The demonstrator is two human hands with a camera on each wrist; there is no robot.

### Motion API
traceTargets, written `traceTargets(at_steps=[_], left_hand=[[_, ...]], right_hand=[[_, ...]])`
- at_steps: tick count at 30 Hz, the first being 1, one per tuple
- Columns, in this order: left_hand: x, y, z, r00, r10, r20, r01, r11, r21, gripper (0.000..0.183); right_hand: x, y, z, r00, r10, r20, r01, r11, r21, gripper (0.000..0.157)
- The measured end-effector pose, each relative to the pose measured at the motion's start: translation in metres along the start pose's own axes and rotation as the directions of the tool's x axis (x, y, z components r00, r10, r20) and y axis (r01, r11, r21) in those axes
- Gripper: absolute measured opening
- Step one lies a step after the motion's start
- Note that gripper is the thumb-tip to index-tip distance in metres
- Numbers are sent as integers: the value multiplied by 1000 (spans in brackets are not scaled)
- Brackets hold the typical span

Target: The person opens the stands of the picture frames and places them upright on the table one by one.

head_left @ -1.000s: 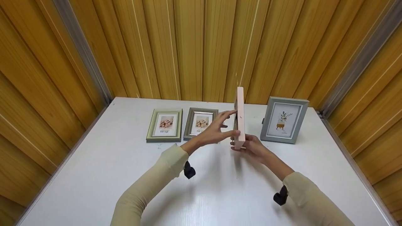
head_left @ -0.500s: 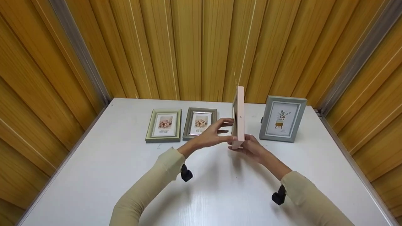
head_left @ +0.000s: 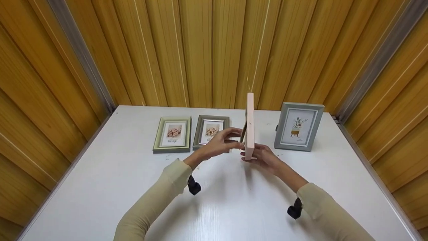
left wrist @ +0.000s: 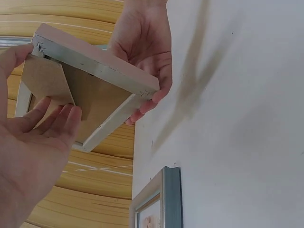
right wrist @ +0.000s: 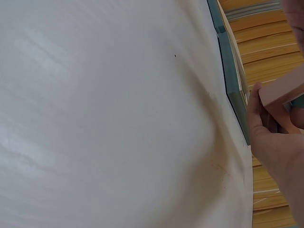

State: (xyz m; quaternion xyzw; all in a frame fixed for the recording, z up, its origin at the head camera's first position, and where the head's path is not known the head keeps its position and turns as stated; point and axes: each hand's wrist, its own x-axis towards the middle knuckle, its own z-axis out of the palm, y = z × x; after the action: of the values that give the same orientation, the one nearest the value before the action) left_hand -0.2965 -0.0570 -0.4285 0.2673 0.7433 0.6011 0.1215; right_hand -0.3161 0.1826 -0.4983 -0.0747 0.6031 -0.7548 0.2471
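A pink picture frame (head_left: 250, 124) is held up on edge above the table, its side towards me in the head view. My right hand (head_left: 265, 157) grips its lower end, with fingertips curled round the edge. My left hand (head_left: 216, 144) is at the frame's back. In the left wrist view that hand pinches the brown stand flap (left wrist: 47, 80), which tilts out from the backing board (left wrist: 102, 99). The frame's front faces away from the left wrist camera. Only a corner of the frame (right wrist: 280, 90) shows in the right wrist view.
A light green frame (head_left: 156, 137) and a grey-brown frame (head_left: 198, 137) lie face up on the white table (head_left: 227, 207), left of the hands. To the right, a grey-green frame (head_left: 278, 134) with a potted-plant picture stands upright. Wood-patterned walls (head_left: 197, 50) enclose the table.
My left hand has slid down the frame's back, and the stand flap now stands out from it. The frame sits slightly further left in the head view, as the whole view has shifted a little.
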Motion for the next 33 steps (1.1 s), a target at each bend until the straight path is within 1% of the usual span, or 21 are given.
traceTargets(at_steps=[4, 9, 15, 18, 24, 26, 29, 33], left_hand=[[-1, -3, -1, 1000, 1, -29, -1, 1000, 7, 56], [-1, -7, -2, 997, -4, -71, 4, 1000, 6, 51], [-1, -9, -6, 992, 5, -123, -8, 1000, -26, 46], [-1, -9, -9, 989, -7, -149, 2, 999, -36, 47], [1, -12, -11, 983, -60, -174, 49, 997, -67, 52], [1, -12, -12, 980, -73, -184, 60, 995, -77, 52], [2, -12, -12, 978, -77, -196, 60, 994, -90, 52], [2, -12, -12, 978, -55, -200, 39, 996, -83, 50]], right_hand=[[-1, 1, 1, 1000, -4, 6, 4, 1000, -8, 50], [-2, 2, 2, 1000, 14, -5, -14, 1000, -9, 51], [-1, 4, 1, 1000, 6, 7, -6, 1000, -20, 50], [-1, 4, 3, 1000, 8, 17, -8, 1000, -16, 48], [-3, 5, 4, 999, 24, 23, -24, 1000, -2, 50], [-4, 4, 4, 999, 30, 20, -30, 1000, 4, 48], [-5, 2, 2, 999, 26, 31, -26, 1000, 1, 48], [-5, 3, 1, 999, 19, 39, -19, 1000, -9, 48]])
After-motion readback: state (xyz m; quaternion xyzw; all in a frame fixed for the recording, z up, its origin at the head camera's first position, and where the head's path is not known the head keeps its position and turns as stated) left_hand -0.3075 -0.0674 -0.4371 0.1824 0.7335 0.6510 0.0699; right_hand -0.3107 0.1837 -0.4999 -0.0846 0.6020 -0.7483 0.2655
